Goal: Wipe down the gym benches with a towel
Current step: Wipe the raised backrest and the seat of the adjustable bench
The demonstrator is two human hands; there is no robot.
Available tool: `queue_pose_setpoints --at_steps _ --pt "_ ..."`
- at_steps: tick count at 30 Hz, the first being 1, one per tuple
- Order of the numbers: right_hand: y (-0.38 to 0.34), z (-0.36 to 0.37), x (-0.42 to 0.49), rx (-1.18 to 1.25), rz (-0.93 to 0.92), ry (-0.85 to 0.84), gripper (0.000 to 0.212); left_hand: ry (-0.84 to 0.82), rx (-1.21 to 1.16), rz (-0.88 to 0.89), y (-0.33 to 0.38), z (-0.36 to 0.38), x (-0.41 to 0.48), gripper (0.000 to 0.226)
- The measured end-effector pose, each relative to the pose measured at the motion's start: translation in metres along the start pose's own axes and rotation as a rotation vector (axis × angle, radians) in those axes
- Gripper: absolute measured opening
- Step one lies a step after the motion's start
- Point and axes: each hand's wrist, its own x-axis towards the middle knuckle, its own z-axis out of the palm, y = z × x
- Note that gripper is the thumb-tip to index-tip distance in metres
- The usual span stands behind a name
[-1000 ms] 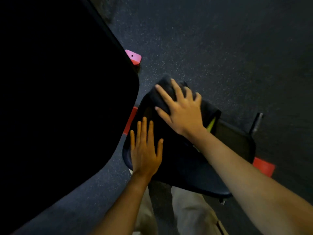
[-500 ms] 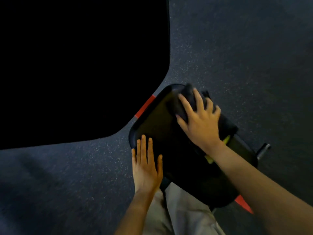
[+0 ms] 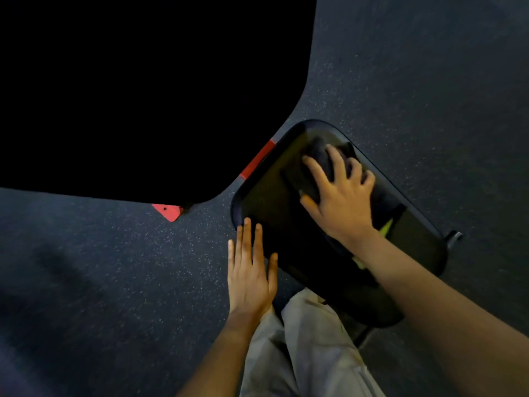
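Both hands are on the work. The right hand (image 3: 340, 196) lies spread over a dark bunched towel with a yellow-green strip (image 3: 317, 159), fingers a little bent over its top, pressing down rather than clutching. The left hand (image 3: 250, 270) is flat and released, fingers straight and together, holding nothing, with its fingertips at the near-left edge of the glossy black padded bench seat (image 3: 272, 193).

That seat fills the centre-right of the frame. Its long axis runs from upper left to lower right. The towel sits on its far, upper end, ahead of the right hand, so the unwiped-looking stretch lies back toward the lower right, under and beside the right forearm. The right hand is the nearer one for that pull; the left looks placed only to steady the pad.

Counted: two hands, one towel and one seat pad. One very large black padded shape (image 3: 143, 96) fills the upper left, and two red frame pieces (image 3: 257, 161) show at its edge. One small metal knob (image 3: 455, 236) sits at the right. Pale trousers (image 3: 303, 345) and speckled rubber floor (image 3: 400, 81) show below.
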Motion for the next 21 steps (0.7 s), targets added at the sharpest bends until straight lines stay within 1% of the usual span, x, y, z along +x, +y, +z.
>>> queue_pose_setpoints --at_steps 1,2,5,8,9,10,11,14,15,16,17,18,19,21 --pt "-0.017 0.003 0.01 -0.003 0.029 -0.003 0.062 -0.002 0.002 0.003 -0.002 0.0 -0.003 0.057" --pt "-0.032 0.006 0.017 -0.014 0.007 -0.016 0.061 -0.003 0.004 0.004 -0.003 0.001 -0.004 0.057" --pt "-0.05 0.014 0.008 -0.058 -0.206 -0.022 0.059 -0.015 0.006 0.017 -0.007 0.001 -0.009 0.058" --pt "-0.03 0.014 -0.023 -0.009 -0.444 -0.036 0.059 -0.019 -0.007 0.026 -0.014 0.001 -0.014 0.059" --pt "-0.019 0.012 -0.032 -0.006 -0.482 -0.045 0.06 -0.018 -0.021 0.032 -0.015 0.001 -0.015 0.059" --pt "-0.01 0.009 -0.037 -0.014 -0.475 -0.047 0.06 -0.015 -0.036 0.04 -0.015 0.001 -0.016 0.058" --pt "-0.006 0.007 -0.039 -0.023 -0.415 -0.032 0.059 -0.004 -0.05 0.042 -0.016 0.001 -0.017 0.058" --pt "-0.027 0.01 -0.024 0.004 -0.011 0.033 0.059 0.014 -0.095 0.04 -0.015 0.005 -0.019 0.057" --pt "-0.041 0.012 -0.016 0.019 0.092 0.04 0.06 0.013 -0.113 0.04 -0.014 0.005 -0.02 0.058" --pt "-0.057 0.015 -0.009 0.02 0.145 0.04 0.06 0.013 -0.129 0.032 -0.014 0.006 -0.021 0.058" --pt "-0.071 0.018 -0.005 0.02 0.152 0.033 0.061 0.011 -0.141 0.02 -0.015 0.007 -0.021 0.058" --pt "-0.082 0.021 -0.004 0.023 0.12 0.02 0.061 0.012 -0.152 0.011 -0.015 0.007 -0.022 0.058" --pt "-0.087 0.022 -0.007 0.021 0.062 0.013 0.06 0.011 -0.166 0.007 -0.015 0.007 -0.022 0.058" --pt "-0.084 0.024 -0.021 0.008 -0.123 0.029 0.058 0.002 -0.203 0.004 -0.015 0.006 -0.026 0.058"
